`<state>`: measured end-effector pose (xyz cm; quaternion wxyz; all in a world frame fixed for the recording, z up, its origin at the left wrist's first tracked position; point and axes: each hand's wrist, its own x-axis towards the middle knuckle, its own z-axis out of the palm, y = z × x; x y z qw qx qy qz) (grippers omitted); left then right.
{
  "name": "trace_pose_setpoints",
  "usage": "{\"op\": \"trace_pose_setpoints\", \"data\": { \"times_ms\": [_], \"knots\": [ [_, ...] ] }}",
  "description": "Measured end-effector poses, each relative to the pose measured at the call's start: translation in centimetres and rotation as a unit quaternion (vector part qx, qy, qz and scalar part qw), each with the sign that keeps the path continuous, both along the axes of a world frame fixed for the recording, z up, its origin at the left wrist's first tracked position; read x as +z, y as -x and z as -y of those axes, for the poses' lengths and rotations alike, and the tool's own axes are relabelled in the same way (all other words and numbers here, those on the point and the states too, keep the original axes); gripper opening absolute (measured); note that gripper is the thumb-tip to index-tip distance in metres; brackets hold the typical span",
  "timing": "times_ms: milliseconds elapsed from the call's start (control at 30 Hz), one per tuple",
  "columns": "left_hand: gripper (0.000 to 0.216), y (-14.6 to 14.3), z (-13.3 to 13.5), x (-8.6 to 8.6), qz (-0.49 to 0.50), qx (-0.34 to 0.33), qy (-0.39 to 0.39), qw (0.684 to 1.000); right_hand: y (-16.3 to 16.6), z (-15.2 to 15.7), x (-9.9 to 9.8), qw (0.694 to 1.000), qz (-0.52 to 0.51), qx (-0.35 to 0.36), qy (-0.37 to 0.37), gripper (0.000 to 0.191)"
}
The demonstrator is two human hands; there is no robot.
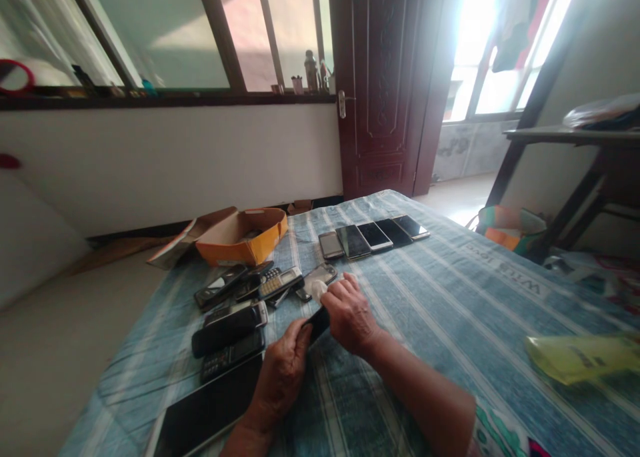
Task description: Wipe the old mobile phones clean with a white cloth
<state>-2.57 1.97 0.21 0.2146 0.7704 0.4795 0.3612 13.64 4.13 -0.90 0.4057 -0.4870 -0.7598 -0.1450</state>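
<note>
Just below the centre of the frame, a dark phone [319, 322] sits between both hands above the striped blue cloth [450, 297]. The left hand [283, 370] closes its fingers on the phone's lower end. The right hand [350, 314] curls over the upper end, pinching a white wipe [319, 289] against it. Left of the hands lies a heap of old phones [235, 310]. A row of smartphones [373, 236] lies farther up, and an orange box [245, 234] sits at upper left.

Blue striped cloth [450, 297], orange box [245, 237], dark red door [385, 77].
</note>
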Motion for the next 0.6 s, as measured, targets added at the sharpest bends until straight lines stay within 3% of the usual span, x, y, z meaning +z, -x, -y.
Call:
{"op": "trace_pose_setpoints", "data": {
  "times_ms": [200, 433, 600],
  "knots": [
    [0.029, 0.1, 0.0, 0.0, 0.003, -0.021, 0.013, 1.000, 1.4, 0.6, 0.4, 0.998, 0.036, 0.048, -0.006, 0.016],
    [0.024, 0.0, -0.1, -0.8, -0.008, -0.019, -0.004, 1.000, -1.1, -0.8, 0.3, 1.000, 0.003, -0.009, -0.006, 0.023],
    [0.028, -0.5, -0.6, -1.2, -0.009, 0.009, -0.001, 1.000, -0.8, -1.0, -0.2, 1.000, 0.003, -0.009, -0.008, 0.025]
  ]
}}
